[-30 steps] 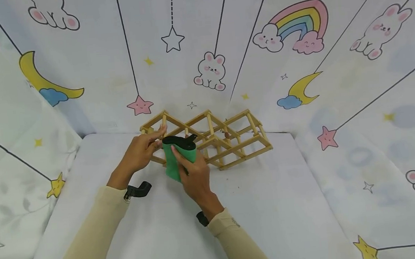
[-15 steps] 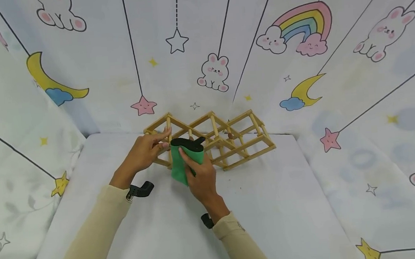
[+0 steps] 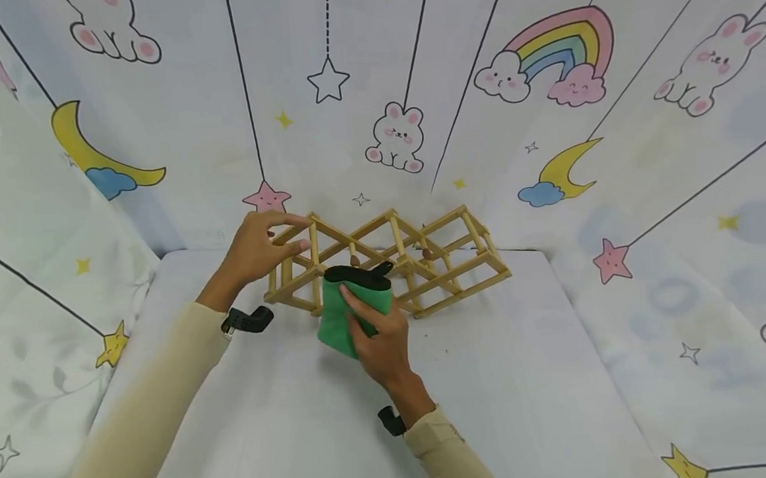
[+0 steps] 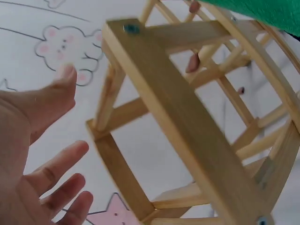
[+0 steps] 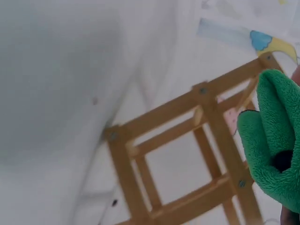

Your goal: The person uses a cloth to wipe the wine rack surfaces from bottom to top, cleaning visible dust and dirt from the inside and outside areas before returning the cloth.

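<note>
A wooden lattice rack of crossed bars stands on the white table by the back wall. My left hand is at the rack's left end, thumb and fingers spread; in the left wrist view its fingers hold nothing and sit apart from the nearest wooden bar. My right hand grips a folded green plush cloth in front of the rack's middle. A black part with a short tab shows at the cloth's top; what it is I cannot tell. The right wrist view shows the green cloth beside the rack.
The white table extends in front of the rack, with tiny dark specks near its base. White sheeting printed with rabbits, stars and moons rises behind and at both sides. Small brown pieces show among the bars.
My left hand has lifted off the rack's left post and moved up and left, its fingers spreading. The right hand with the cloth has shifted right and slightly toward me.
</note>
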`<state>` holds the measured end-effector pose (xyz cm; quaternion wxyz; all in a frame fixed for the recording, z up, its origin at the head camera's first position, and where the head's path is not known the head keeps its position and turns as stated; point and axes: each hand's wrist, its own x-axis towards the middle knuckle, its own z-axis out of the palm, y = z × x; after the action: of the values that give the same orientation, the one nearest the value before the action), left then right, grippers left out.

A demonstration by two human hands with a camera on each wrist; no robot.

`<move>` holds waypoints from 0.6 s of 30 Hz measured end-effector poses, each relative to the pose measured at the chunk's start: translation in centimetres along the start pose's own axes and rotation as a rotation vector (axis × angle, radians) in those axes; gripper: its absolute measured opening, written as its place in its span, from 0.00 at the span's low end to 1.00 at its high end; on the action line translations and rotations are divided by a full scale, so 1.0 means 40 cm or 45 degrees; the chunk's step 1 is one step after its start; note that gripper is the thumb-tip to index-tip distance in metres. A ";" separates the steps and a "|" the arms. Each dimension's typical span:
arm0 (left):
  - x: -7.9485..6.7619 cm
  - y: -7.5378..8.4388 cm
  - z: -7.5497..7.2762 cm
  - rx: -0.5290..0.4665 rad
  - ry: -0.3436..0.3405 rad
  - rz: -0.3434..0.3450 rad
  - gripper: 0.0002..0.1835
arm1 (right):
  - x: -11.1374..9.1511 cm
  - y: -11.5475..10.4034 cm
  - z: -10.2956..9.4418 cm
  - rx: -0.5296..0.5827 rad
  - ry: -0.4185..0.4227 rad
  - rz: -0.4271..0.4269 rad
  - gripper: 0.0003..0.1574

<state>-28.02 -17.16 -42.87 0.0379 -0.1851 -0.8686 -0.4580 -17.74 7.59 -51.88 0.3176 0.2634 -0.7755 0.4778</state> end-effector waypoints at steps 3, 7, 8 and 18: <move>0.034 -0.016 -0.006 -0.076 -0.195 -0.004 0.27 | 0.023 -0.018 0.040 0.098 0.005 -0.030 0.26; 0.053 -0.035 -0.006 -0.159 -0.360 -0.039 0.28 | 0.019 -0.023 0.102 0.029 -0.054 0.044 0.28; 0.056 -0.039 -0.006 -0.174 -0.373 -0.035 0.27 | 0.012 -0.023 0.115 -0.025 -0.096 0.059 0.28; 0.072 -0.043 -0.012 -0.164 -0.453 0.079 0.26 | -0.021 -0.037 0.169 -0.086 0.024 -0.067 0.28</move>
<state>-31.35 -17.60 -43.25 -0.1142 -0.2919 -0.8244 -0.4714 -17.77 0.94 -53.96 0.3461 0.2683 -0.7809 0.4454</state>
